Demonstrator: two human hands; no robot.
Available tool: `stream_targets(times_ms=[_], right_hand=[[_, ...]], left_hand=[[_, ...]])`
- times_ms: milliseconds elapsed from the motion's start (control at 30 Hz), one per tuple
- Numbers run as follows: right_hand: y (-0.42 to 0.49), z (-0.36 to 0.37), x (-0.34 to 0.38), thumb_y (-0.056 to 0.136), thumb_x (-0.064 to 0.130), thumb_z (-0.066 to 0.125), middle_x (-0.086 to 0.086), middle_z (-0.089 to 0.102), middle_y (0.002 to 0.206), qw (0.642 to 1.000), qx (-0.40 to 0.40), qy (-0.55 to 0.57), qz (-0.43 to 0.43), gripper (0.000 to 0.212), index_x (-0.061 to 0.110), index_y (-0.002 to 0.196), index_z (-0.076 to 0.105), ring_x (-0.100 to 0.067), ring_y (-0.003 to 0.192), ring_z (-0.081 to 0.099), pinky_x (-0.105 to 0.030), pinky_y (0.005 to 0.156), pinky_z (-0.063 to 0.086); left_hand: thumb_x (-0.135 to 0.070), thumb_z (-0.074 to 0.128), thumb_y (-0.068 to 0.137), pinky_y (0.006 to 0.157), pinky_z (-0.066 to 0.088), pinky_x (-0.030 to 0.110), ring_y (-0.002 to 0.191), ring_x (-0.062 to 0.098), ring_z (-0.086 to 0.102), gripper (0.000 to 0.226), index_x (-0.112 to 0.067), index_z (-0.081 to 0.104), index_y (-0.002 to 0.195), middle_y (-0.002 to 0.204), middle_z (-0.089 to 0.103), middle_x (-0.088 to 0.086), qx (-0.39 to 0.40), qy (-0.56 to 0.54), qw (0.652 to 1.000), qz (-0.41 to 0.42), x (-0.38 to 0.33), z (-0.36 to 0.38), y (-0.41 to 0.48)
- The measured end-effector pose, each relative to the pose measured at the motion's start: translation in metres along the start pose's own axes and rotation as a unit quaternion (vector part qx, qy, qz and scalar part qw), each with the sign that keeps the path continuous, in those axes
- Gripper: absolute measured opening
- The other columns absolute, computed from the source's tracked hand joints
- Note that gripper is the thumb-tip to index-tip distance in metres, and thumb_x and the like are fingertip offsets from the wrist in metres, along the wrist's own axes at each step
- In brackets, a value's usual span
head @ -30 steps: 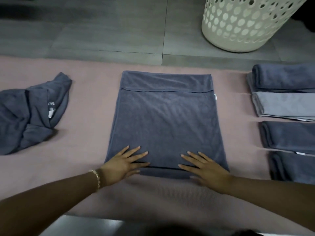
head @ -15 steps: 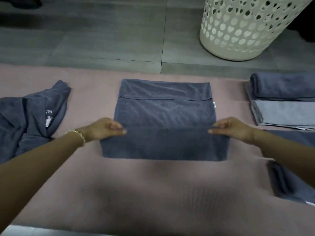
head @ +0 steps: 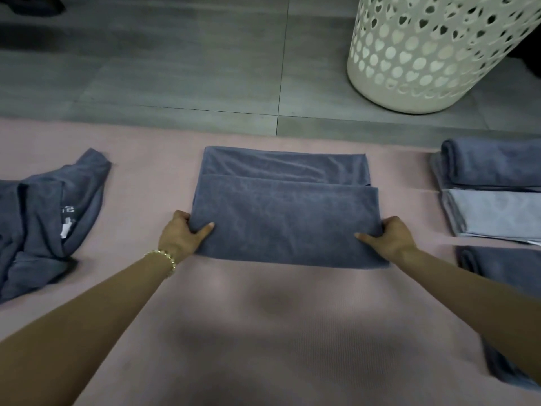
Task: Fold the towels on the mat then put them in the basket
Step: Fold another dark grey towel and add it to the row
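Both hands have slid out to the short ends of the blue towel (head: 287, 224), and its near half now lies doubled over, its free edge just short of the narrow flap on the side toward the basket (head: 439, 54). The towel rests flat on the pink mat (head: 263, 332), on the person's side of the basket and to the basket's left, with bare grey floor between the mat and the basket. Its long axis runs crosswise to the forearms, so each short end meets one hand. The left hand (head: 183, 234), with a gold bracelet (head: 164, 257) at the wrist, pinches the end farther from the basket, thumb on top and fingers curled round the edge. The right hand (head: 390, 237) grips the end nearer the basket the same way. Both arms reach out nearly straight and level with each other, and neither hand leads. The next fold likely turns on this even hold, and the right hand has the shorter path to the basket. A crumpled towel (head: 44, 224) lies farthest from the basket, while folded towels (head: 491, 168) sit almost straight below it.
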State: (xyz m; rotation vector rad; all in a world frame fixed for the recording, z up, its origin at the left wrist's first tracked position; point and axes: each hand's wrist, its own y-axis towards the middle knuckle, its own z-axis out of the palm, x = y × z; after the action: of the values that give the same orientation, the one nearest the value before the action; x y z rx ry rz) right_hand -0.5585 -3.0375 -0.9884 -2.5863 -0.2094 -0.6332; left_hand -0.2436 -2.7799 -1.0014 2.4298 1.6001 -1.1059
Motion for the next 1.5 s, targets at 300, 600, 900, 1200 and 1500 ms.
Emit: stream_targets(times_ms=[300, 600, 900, 1200, 1500], right_hand=[[-0.018, -0.004, 0.028, 0.084, 0.034, 0.069, -0.016, 0.059, 0.126, 0.973, 0.038, 0.216, 0.065, 0.058, -0.001, 0.127, 0.053, -0.032, 0.112, 0.058, -0.029, 0.085, 0.045], [-0.097, -0.007, -0.05, 0.084, 0.029, 0.068, -0.009, 0.072, 0.099, 0.963, 0.142, 0.227, 0.022, 0.034, 0.004, 0.108, 0.067, -0.017, 0.085, 0.068, -0.018, 0.065, 0.055], [-0.079, -0.015, -0.054, 0.069, 0.037, 0.08, -0.002, 0.049, 0.109, 0.99, 0.022, 0.013, -0.139, 0.057, 0.016, 0.112, 0.049, -0.021, 0.095, 0.052, -0.04, 0.091, 0.046], [-0.034, -0.014, -0.052, 0.073, 0.022, 0.08, -0.01, 0.057, 0.095, 0.989, 0.057, -0.013, -0.137, 0.019, 0.025, 0.08, 0.062, -0.031, 0.097, 0.055, -0.036, 0.088, 0.047], [-0.056, -0.042, -0.035, 0.033, 0.064, 0.085, -0.001, 0.07, 0.071, 0.913, 0.121, 0.384, -0.062, 0.074, 0.014, 0.082, 0.059, -0.008, 0.064, 0.066, -0.02, 0.054, 0.054]], left_hand=[[-0.03, 0.064, 0.089, 0.077, 0.044, 0.03, 0.087, 0.024, 0.057, 0.025, -0.007, 0.06, 0.097, 0.098, 0.062, 0.011, 0.03, -0.213, 0.976, -0.045, -0.025, -0.012, -0.005], [-0.027, 0.061, 0.091, 0.09, 0.051, 0.044, 0.098, 0.033, 0.066, 0.028, -0.007, 0.063, 0.111, 0.106, 0.07, 0.014, 0.216, -0.173, 0.959, -0.057, 0.036, -0.045, -0.06], [-0.041, 0.073, 0.077, 0.096, 0.041, 0.042, 0.114, 0.033, 0.05, 0.064, -0.007, 0.045, 0.124, 0.123, 0.049, 0.012, 0.057, 0.169, 0.971, 0.161, 0.033, -0.046, -0.042], [-0.022, 0.077, 0.077, 0.085, 0.046, 0.028, 0.089, 0.022, 0.056, 0.028, -0.015, 0.063, 0.1, 0.091, 0.063, 0.007, 0.064, 0.134, 0.967, 0.208, 0.022, -0.033, -0.014], [-0.034, 0.06, 0.083, 0.079, 0.052, 0.028, 0.093, 0.023, 0.058, 0.049, 0.004, 0.059, 0.114, 0.103, 0.064, 0.013, 0.184, -0.302, 0.935, 0.035, 0.015, -0.064, -0.012]])
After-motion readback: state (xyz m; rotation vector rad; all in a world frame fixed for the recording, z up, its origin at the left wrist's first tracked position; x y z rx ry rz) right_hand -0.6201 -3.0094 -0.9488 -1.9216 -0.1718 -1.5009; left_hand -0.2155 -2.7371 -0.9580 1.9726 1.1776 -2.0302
